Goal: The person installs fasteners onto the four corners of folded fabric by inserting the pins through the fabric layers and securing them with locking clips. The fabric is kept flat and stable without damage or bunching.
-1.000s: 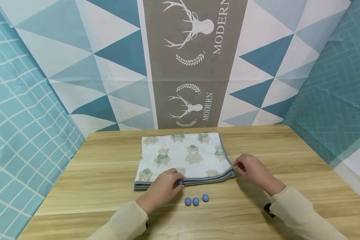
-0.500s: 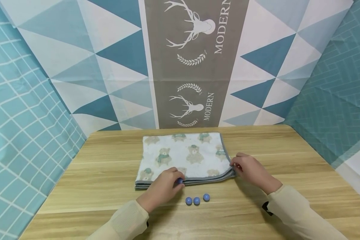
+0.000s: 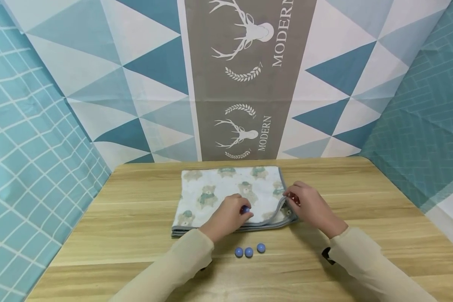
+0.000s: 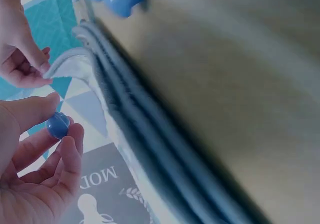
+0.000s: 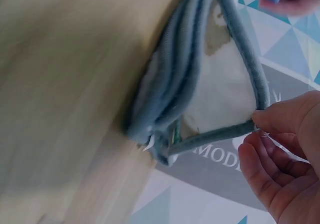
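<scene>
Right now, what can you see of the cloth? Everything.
The cloth is white, printed with beige bears, some with green scarves or hats, and edged in grey-blue. It looks like soft, thick fabric. It is folded, with several layers stacked along its near edge, and lies roughly flat on the table, except at its near right corner: the right hand pinches the top layer there and holds it up. The left hand, gripping a ball, is over the near edge, apart from the cloth.

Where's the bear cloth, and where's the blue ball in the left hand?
Bear cloth (image 3: 220,188): head view, on its printed top.
Held blue ball (image 4: 58,125): left wrist view, middle of its visible side.
</scene>
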`<state>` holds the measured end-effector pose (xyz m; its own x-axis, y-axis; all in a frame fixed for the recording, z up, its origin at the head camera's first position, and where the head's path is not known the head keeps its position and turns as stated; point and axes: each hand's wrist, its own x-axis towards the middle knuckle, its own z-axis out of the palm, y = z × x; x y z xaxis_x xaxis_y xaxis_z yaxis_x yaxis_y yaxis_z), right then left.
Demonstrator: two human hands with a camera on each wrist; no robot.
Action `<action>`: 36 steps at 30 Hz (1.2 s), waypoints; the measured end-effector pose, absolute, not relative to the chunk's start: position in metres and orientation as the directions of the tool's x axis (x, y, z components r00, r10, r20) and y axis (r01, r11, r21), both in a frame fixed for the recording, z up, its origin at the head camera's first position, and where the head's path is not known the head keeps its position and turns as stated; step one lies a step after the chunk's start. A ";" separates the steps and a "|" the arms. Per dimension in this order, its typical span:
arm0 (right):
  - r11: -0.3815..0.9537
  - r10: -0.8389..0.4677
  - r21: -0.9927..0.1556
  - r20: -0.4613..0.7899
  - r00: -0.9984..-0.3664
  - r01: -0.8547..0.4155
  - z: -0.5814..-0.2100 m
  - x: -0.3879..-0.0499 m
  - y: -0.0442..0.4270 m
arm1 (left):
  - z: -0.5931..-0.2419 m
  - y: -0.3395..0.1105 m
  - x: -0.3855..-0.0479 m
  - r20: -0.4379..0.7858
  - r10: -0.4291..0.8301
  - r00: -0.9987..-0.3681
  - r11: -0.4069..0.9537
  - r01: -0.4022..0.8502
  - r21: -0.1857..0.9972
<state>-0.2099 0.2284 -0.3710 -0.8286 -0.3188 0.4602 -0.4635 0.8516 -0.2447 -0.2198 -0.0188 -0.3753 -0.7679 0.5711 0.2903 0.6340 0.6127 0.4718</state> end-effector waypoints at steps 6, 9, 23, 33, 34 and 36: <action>0.839 -0.305 -0.258 0.504 -0.808 -0.478 -0.362 -0.215 0.216 | -0.368 0.009 -0.240 0.307 0.557 -0.771 0.602 0.630 0.491; 0.830 -0.305 -0.261 0.526 -0.794 -0.492 -0.361 -0.217 0.212 | -0.366 0.019 -0.246 0.308 0.542 -0.782 0.594 0.616 0.518; 0.818 -0.321 -0.247 0.553 -0.769 -0.519 -0.361 -0.221 0.208 | -0.365 0.036 -0.248 0.259 0.555 -0.791 0.539 0.578 0.613; 0.817 -0.271 -0.301 0.551 -0.789 -0.491 -0.361 -0.213 0.215 | -0.368 0.036 -0.249 0.261 0.531 -0.806 0.508 0.550 0.663; 0.816 -0.262 -0.311 0.553 -0.791 -0.488 -0.361 -0.211 0.217 | -0.369 0.036 -0.250 0.255 0.529 -0.810 0.507 0.542 0.670; 0.808 -0.249 -0.332 0.556 -0.793 -0.487 -0.361 -0.209 0.221 | -0.370 0.034 -0.251 0.241 0.521 -0.819 0.509 0.525 0.682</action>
<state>-0.2089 0.2208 -0.3613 -0.7929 -0.2491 0.5561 -0.4866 0.8081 -0.3319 -0.2512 0.0344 -0.3699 -0.8187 0.5213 0.2409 0.5249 0.5091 0.6822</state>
